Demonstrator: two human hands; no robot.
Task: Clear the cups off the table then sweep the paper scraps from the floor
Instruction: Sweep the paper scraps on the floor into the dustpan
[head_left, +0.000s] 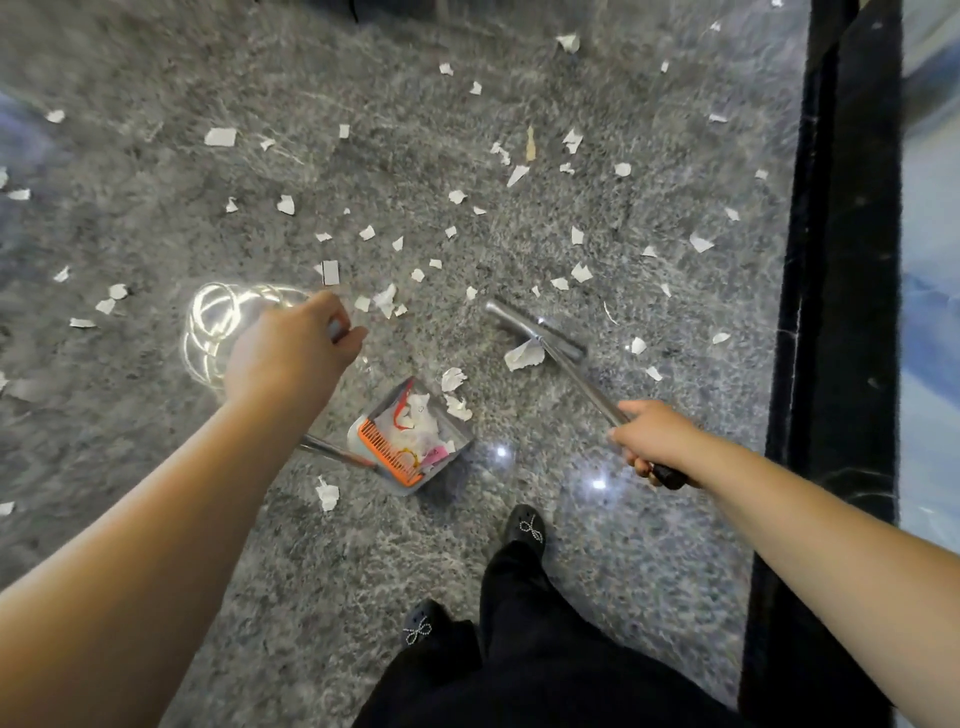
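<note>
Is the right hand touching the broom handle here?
Touching. The head view shows the right hand with fingers curled round the broom handle, its dark end sticking out behind the hand.

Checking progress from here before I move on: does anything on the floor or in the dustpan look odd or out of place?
Yes. White paper scraps lie scattered over most of the grey floor, so sweeping is far from done. One scrap lies behind the dustpan, on the person's side, easily missed. The pan holds coloured bits besides paper.
</note>
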